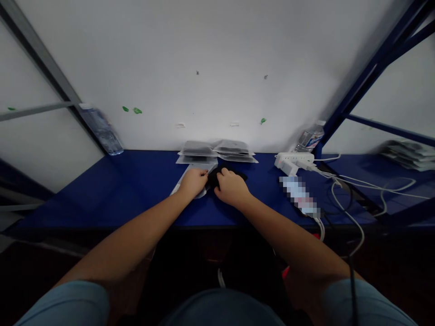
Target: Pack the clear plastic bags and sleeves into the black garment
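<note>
My right hand (233, 186) is closed on a folded black piece that looks like cloth (212, 177), its fingers curled over the top. A corner of the black piece shows beyond the knuckles. My left hand (193, 182) lies over a clear plastic bag (202, 193), its fingers pinched at the bag's edge beside the black piece. Whether the black piece is partly inside the bag I cannot tell. Just behind my hands are two small stacks of flat clear bags with dark contents, a left stack (197, 148) and a right stack (234, 149).
The blue table (112, 190) meets a white wall. To the right are a white power strip (295, 159) with plugs and cables, and a phone (301, 195) with a blurred screen. Bottles stand at the left (103, 131) and right (310, 137). More packets (408, 153) lie beyond the blue frame.
</note>
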`<state>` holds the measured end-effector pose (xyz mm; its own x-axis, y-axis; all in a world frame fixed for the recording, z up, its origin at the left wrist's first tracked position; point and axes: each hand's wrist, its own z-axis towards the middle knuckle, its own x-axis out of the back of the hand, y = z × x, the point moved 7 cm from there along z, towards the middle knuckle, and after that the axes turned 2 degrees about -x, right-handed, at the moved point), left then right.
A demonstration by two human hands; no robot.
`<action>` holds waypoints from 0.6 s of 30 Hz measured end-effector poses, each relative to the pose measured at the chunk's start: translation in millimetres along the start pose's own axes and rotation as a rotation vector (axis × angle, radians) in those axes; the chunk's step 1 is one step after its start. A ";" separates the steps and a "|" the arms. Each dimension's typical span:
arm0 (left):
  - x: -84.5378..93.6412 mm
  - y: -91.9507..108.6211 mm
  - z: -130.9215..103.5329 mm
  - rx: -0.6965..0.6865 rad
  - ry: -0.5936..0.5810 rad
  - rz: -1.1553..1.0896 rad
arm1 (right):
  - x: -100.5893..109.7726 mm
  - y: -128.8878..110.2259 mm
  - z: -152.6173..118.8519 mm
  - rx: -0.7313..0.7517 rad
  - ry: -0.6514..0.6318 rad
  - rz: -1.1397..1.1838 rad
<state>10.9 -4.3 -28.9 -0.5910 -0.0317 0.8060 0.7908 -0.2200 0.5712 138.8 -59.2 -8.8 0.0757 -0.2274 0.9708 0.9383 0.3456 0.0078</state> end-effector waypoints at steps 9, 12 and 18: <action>7.3 10.4 -4.5 -0.040 0.016 0.075 | -2.3 -10.1 0.8 0.019 -0.040 -0.108; 6.1 12.1 -5.1 -0.035 0.008 0.087 | -4.8 -19.8 0.4 0.089 -0.026 -0.115; 5.3 14.5 -7.1 -0.032 -0.008 0.104 | -0.9 -19.9 -0.5 0.277 -0.013 0.014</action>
<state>18.1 -14.6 -17.5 -0.5044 -0.0484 0.8621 0.8424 -0.2465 0.4791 120.2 -66.4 -9.9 0.0824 -0.2097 0.9743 0.8088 0.5852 0.0576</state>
